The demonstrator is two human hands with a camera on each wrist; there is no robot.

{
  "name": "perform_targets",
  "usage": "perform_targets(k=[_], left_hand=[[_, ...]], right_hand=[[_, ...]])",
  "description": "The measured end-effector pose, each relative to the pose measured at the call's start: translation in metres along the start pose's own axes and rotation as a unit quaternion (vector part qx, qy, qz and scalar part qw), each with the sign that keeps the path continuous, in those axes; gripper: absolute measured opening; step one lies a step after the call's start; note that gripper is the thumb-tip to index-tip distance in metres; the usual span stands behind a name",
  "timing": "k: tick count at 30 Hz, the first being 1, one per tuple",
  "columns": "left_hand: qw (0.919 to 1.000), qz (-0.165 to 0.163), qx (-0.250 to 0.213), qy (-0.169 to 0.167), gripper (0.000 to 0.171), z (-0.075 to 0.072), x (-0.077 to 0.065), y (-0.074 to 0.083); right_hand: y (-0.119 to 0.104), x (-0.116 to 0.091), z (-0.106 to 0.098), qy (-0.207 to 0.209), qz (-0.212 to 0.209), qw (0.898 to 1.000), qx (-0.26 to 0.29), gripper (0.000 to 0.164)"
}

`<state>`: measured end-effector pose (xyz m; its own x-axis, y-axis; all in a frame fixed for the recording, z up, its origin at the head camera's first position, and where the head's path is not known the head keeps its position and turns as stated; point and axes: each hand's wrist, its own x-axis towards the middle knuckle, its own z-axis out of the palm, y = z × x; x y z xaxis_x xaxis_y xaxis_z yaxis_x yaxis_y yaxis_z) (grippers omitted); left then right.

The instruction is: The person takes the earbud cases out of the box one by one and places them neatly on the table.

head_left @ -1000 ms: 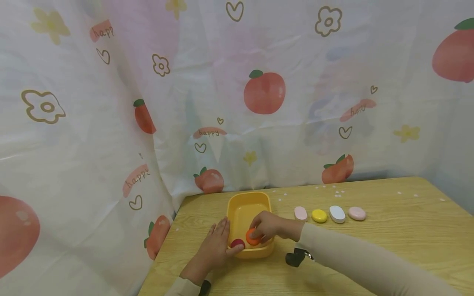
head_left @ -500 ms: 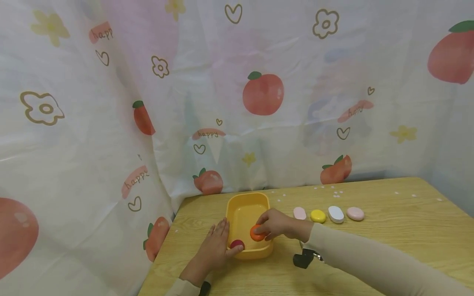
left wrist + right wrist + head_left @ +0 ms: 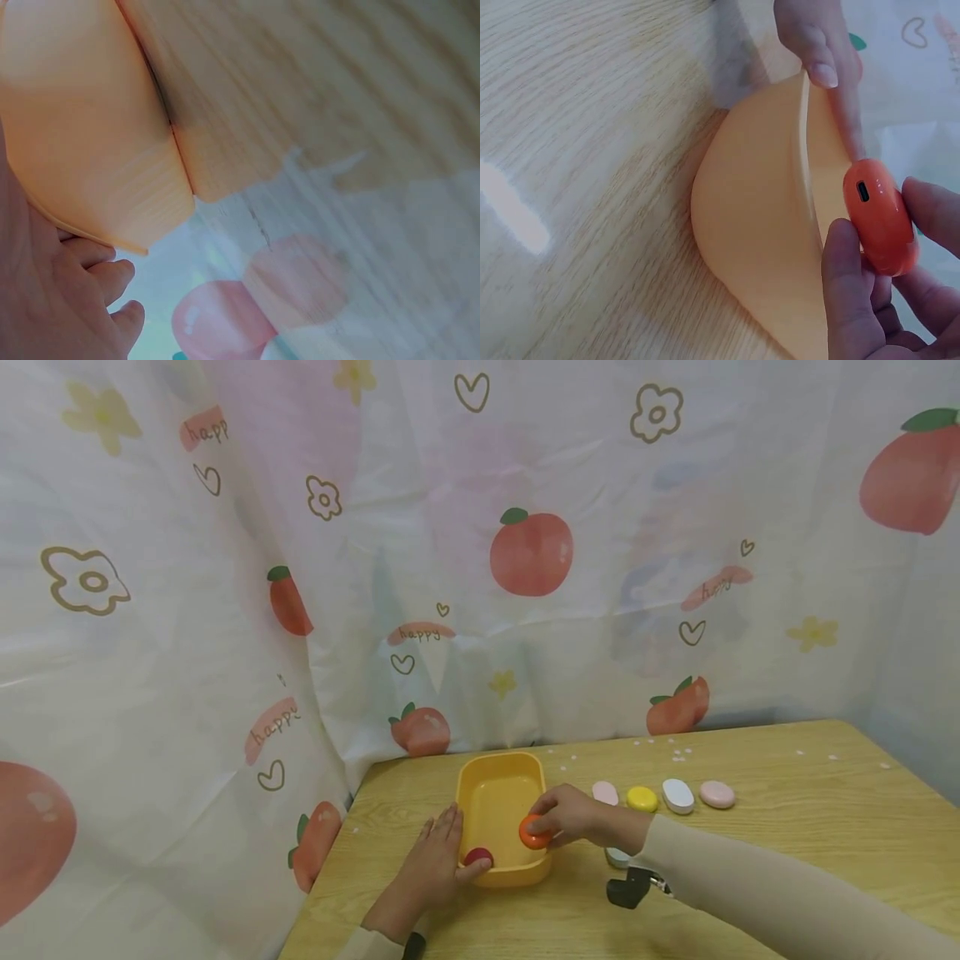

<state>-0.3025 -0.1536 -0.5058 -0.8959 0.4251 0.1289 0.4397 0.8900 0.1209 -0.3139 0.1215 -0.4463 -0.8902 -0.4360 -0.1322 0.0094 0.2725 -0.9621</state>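
My right hand (image 3: pixel 576 814) pinches a glossy orange earbud case (image 3: pixel 534 832) between thumb and fingers, at the right side of a yellow plastic box (image 3: pixel 501 878). A small dark charging port shows on the orange case (image 3: pixel 881 217) in the right wrist view. My left hand (image 3: pixel 429 870) lies along the box's left wall with straight fingers. Its thumb reaches over the near rim. Beside that thumb, in the box's near left corner, sits a dark red rounded item (image 3: pixel 478 857), partly hidden. The left wrist view shows the fingers (image 3: pixel 112 277) at the box's edge.
Right of the box stand a pale pink case (image 3: pixel 604 792), a yellow case (image 3: pixel 642 799), a white case (image 3: pixel 678 797) and another pink case (image 3: pixel 717 794) in a row. A pale item (image 3: pixel 618 858) lies partly hidden under the right wrist. A printed curtain (image 3: pixel 525 635) hangs behind the table.
My right hand has moved right and slightly up with the orange earbud case, away from the dark red item. A pale item shows from under the right wrist. The left hand stays put.
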Motion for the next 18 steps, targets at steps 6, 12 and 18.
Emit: perform_targets(k=[6, 12, 18], left_hand=[[0.9999, 0.009, -0.006, 0.013, 0.099, 0.000, -0.001, 0.001], [0.9998, 0.015, -0.007, 0.013, 0.100, -0.001, -0.002, 0.001], [0.9997, 0.019, -0.003, 0.014, 0.100, -0.003, -0.004, 0.001]], right_hand=[[0.005, -0.006, -0.010, -0.010, -0.013, 1.000, 0.002, 0.022], [0.011, -0.011, -0.021, -0.010, -0.011, 1.000, 0.017, 0.024], [0.013, -0.020, -0.030, -0.003, -0.008, 1.000, 0.022, 0.028]])
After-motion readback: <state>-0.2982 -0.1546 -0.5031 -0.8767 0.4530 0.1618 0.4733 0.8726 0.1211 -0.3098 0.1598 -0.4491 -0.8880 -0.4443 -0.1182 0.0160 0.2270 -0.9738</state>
